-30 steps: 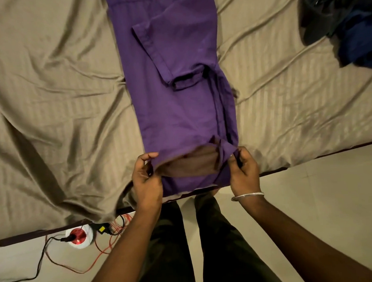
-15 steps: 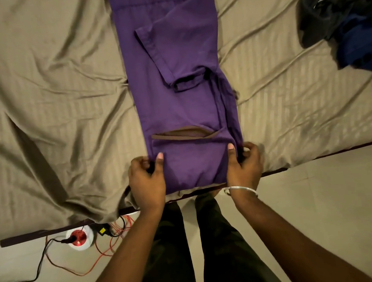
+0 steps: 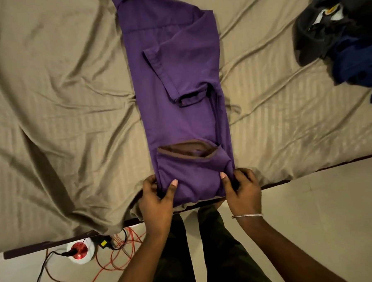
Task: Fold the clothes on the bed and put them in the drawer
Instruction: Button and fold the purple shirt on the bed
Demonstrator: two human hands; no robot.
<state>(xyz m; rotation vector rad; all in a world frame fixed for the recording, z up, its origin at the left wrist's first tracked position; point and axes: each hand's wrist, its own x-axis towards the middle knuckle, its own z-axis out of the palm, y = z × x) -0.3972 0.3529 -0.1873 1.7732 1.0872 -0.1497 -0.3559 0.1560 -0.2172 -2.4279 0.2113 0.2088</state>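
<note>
Your left hand [image 3: 157, 199] and right hand [image 3: 240, 188] pinch the limp purple shirt [image 3: 179, 111] at its near corners; grip both layers there.

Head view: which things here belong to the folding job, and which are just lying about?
Part of the job:
- purple shirt, near end gripped by left hand and right hand
- dark clothes pile, unfolded, far right
- bed sheet

Lying about:
- white power reel on the floor
- orange cable
</note>
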